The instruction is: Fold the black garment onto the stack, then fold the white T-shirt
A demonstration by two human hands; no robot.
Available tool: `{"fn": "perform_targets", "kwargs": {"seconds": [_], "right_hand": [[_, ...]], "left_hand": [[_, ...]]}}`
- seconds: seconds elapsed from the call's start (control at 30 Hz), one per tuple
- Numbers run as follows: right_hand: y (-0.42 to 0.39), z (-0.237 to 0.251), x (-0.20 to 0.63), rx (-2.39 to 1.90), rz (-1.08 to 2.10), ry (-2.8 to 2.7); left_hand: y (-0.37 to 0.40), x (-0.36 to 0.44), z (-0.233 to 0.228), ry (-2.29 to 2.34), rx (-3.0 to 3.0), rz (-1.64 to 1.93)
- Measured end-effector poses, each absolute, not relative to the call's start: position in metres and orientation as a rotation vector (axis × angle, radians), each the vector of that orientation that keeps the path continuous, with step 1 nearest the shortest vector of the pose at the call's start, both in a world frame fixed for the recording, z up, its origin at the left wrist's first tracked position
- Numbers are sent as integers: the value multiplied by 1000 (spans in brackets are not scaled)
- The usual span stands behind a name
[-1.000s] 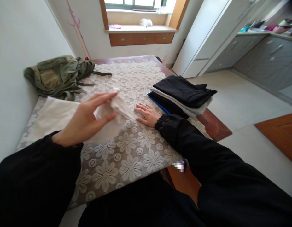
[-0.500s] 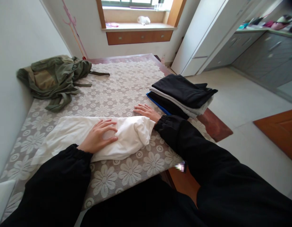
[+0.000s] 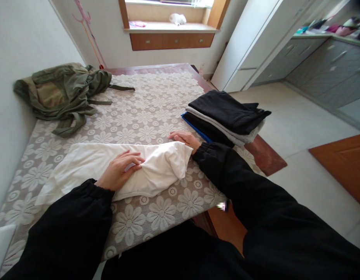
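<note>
You lay your left hand [image 3: 120, 169] on a white cloth [image 3: 156, 167] spread near the front edge of a flower-patterned tablecloth [image 3: 162, 212].

Your left thumb and fingertips come close together over a crease in the cloth; whether they pinch it cannot be told. Your right hand [image 3: 184, 140], apart from the left, rests on the tablecloth with its fingers extended, just beyond the cloth's right end, which reaches your wrist. Near that hand, on the table's right side, sits a stack [image 3: 226, 112] of folded fabric, black on top, with grey, black and blue layers below. A green bag [image 3: 66, 89] lies at the far left, its straps trailing toward the cloth. Behind the table, a white object [image 3: 177, 19] rests on the window ledge [image 3: 156, 27].
</note>
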State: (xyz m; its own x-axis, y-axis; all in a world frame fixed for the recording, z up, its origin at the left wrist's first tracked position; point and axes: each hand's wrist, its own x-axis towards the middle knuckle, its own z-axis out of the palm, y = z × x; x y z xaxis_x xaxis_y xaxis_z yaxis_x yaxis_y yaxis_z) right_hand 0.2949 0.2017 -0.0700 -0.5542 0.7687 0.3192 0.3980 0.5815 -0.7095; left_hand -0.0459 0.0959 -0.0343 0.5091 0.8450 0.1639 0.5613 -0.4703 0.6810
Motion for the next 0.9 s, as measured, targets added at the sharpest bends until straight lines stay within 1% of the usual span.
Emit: {"fn": "perform_targets", "kwargs": {"seconds": [0.1,0.2,0.33,0.43,0.5,0.6,0.73,0.83,0.9], "right_hand": [[195,-61,298,-966,960,-2051],[191,-55,301,-840,992,-2065],[174,-40,301,-573,749,-2380],[145,-25,298,-484,604,-2607],[126,-20,295,-431,536,-2713],[108,-25,286,-370,427,-2814],[112,-40,270,-409,323,-2836],[119,-32,262,-495,390,-2726],[120,-16,262,-644,551,-2577]], "left_hand": [[95,-45,-35,1149,2158,715],[95,-46,-31,1148,2127,714],[86,-57,-14,1136,2215,497],[70,-72,-8,1166,2324,315],[58,-82,-10,1205,2358,264],[47,-92,-19,1269,2360,329],[45,-93,-23,1295,2340,455],[42,-89,-14,1371,2324,500],[35,-87,-3,1465,2325,522]]}}
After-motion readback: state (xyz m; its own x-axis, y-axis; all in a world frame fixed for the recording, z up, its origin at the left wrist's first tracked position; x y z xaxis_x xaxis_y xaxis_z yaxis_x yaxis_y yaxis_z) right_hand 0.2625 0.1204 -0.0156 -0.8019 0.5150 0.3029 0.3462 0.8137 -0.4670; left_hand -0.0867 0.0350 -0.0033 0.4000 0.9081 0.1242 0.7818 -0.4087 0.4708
